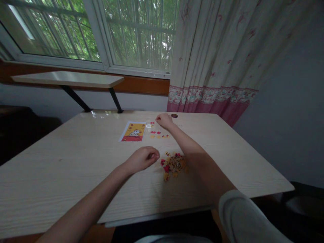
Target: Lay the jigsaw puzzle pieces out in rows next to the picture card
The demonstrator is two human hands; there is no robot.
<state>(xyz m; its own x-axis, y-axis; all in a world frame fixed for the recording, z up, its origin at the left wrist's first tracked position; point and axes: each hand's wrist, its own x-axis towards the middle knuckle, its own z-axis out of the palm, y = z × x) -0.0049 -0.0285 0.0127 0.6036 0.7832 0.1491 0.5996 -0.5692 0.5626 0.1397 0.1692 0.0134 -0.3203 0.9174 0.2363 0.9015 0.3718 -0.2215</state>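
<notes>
A heap of loose jigsaw puzzle pieces [174,163], mostly yellow, tan and red, lies on the table near its front. My left hand [142,159] rests just left of the heap, its fingers curled inward; what they hold, if anything, is hidden. Reaching farther back, my right hand [164,120] has its fingertips pinched together beside a small row of red and yellow pieces [152,123]. Whatever is in that pinch is too small to make out. Nearer to me lie red pieces [155,132] and a row of yellow pieces [159,136]. Some pieces behind my right wrist are partly hidden.
Left of the sorted pieces lies a picture card [133,132] showing a white cartoon animal on yellow and red. A raised shelf [71,79] on black legs stands at the table's back left. A cable hole [174,115] is near the back edge, before the curtain [212,67].
</notes>
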